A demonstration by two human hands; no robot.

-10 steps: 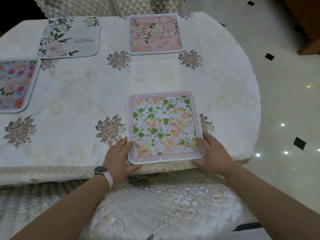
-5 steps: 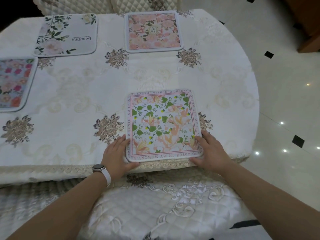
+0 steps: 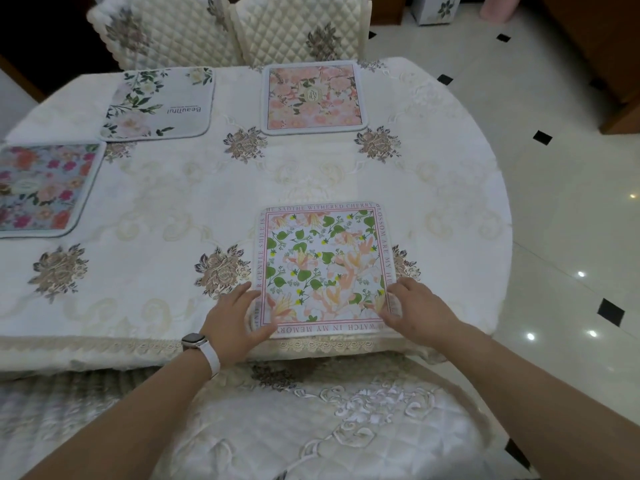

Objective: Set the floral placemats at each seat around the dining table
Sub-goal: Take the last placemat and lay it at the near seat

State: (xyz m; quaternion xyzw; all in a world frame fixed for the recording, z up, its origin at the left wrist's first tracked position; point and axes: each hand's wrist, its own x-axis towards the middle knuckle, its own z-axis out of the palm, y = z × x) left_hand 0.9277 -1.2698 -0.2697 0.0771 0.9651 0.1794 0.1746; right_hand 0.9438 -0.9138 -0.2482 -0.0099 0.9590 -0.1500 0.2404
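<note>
A green-and-peach floral placemat [image 3: 323, 268] with a lettered border lies flat near the table's front edge. My left hand [image 3: 233, 318] is at its lower left corner, fingers relaxed, thumb over the corner. My right hand [image 3: 415, 311] is at its lower right corner, fingers loosely spread over the edge. A pink floral placemat [image 3: 313, 98] lies at the far side. A grey placemat with white flowers [image 3: 157, 103] lies at the far left. A blue placemat with red and pink flowers [image 3: 43, 190] sits at the left edge.
The table [image 3: 166, 202] wears a cream embroidered cloth with brown flower motifs. A quilted chair seat [image 3: 311, 420] is right below my arms. Two quilted chair backs [image 3: 225, 29] stand beyond the far side. Glossy tiled floor [image 3: 561, 220] lies to the right.
My view has risen and pulled back, bringing the far chairs into sight. Both hands have loosened and lifted slightly at the near placemat's lower corners. The placemat lies where it was.
</note>
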